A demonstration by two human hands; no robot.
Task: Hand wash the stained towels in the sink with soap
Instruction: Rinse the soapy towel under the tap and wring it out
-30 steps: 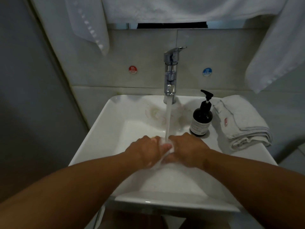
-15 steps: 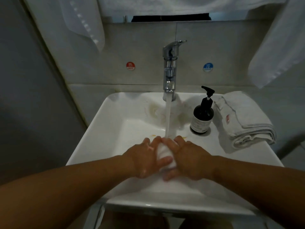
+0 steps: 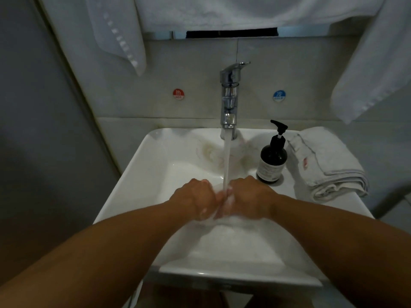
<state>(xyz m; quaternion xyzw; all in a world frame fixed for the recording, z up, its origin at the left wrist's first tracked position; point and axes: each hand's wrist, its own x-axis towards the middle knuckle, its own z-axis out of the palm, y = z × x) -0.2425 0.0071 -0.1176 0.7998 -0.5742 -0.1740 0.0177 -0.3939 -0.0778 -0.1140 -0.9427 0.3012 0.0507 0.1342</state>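
My left hand point(image 3: 194, 199) and my right hand point(image 3: 251, 197) are pressed together over the white sink point(image 3: 142, 174), both gripping a wet white towel point(image 3: 226, 236) that hangs down into the basin. The tap point(image 3: 229, 96) runs, and its stream falls on the cloth between my knuckles. A dark soap pump bottle point(image 3: 272, 156) stands on the sink rim, right of the tap. A folded white towel point(image 3: 327, 163) with a small red mark lies at the right edge of the sink. Most of the gripped cloth is hidden by my hands.
White towels hang above, one at the upper left point(image 3: 117, 34) and one at the upper right point(image 3: 373, 63). Red point(image 3: 178, 94) and blue point(image 3: 279, 95) round markers sit on the tiled wall beside the tap. A grey wall closes off the left side.
My hands rubbed the towel under the stream, first pulling toward me with the bunched cloth showing between them, then pushing back under the water with knuckles together.
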